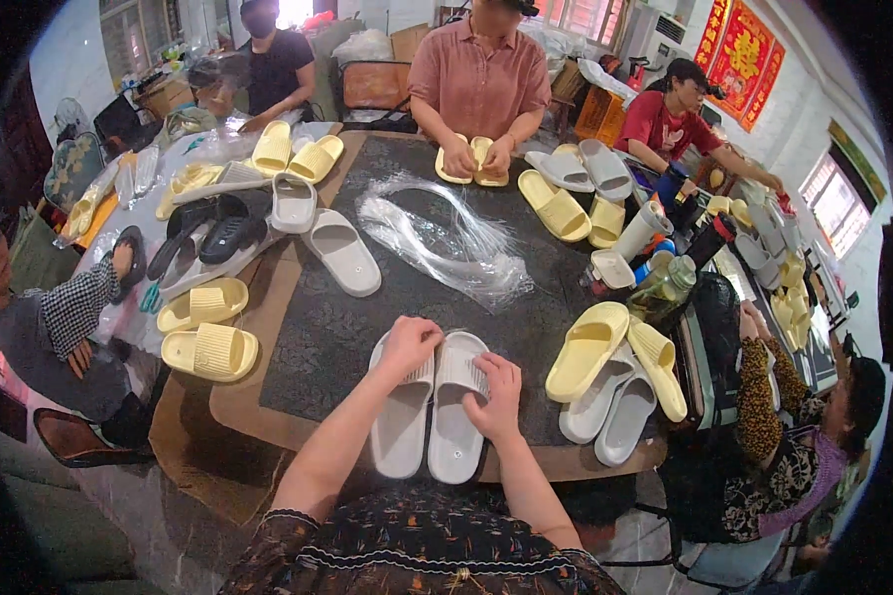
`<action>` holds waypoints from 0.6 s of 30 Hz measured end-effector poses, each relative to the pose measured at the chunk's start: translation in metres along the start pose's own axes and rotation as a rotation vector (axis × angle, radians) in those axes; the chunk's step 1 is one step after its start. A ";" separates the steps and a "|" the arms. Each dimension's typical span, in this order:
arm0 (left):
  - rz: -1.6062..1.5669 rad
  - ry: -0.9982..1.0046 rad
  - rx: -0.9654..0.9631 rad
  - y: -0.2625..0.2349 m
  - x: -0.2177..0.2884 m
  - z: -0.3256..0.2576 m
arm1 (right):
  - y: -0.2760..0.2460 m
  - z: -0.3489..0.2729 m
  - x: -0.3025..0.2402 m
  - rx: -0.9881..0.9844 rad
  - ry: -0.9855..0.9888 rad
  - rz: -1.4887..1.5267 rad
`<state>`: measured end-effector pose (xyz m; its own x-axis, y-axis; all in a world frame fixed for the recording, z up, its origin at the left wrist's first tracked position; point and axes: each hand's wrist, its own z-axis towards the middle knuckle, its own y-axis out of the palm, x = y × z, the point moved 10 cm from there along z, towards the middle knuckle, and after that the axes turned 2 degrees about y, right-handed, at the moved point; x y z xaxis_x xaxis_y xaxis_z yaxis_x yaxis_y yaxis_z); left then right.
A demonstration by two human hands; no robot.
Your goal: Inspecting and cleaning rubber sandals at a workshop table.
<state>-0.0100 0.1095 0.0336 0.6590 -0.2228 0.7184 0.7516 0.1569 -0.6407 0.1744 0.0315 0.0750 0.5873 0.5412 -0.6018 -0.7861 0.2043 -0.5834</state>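
Note:
Two grey slide slippers lie side by side in front of me, open heels toward me. My left hand [412, 345] is closed over the top of the left slipper [397, 436], its fingertips pinched near the gap between the pair; what they pinch is too small to make out. My right hand [496, 395] grips the right slipper [456, 436] at the outer side of its ribbed strap, thumb and fingers bent around it. Just beyond the pair, a loose bundle of clear plastic strands [446, 238] lies on the dark table top [318, 342].
Yellow slippers [211, 352] and a grey slipper [342, 253] lie left. More yellow slippers [590, 352] and grey slippers [625, 421] lie right. Bottles and a jar [670, 283] stand behind them. Across the table, a co-worker [481, 79] handles yellow slippers [454, 164]. Other people sit around.

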 end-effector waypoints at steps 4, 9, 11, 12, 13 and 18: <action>-0.355 -0.155 0.099 -0.011 -0.010 -0.005 | -0.004 0.016 -0.001 0.069 -0.016 0.244; -0.474 -0.227 0.124 -0.012 -0.017 -0.008 | 0.044 0.051 0.047 0.010 0.363 0.428; -0.497 -0.219 0.106 -0.010 -0.015 -0.007 | 0.067 0.058 0.064 -0.051 0.409 0.509; -0.464 -0.213 0.119 -0.013 -0.015 -0.009 | 0.080 0.060 0.061 -0.100 0.456 0.622; -0.432 -0.207 0.131 -0.016 -0.015 -0.012 | 0.092 0.061 0.058 -0.150 0.503 0.734; -0.501 -0.197 0.114 -0.009 -0.015 -0.010 | 0.092 0.054 0.073 -0.122 0.591 0.820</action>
<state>-0.0274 0.1016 0.0257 0.2050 -0.1141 0.9721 0.9659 0.1839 -0.1821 0.1347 0.1337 0.0066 -0.0960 -0.0189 -0.9952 -0.9837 -0.1511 0.0978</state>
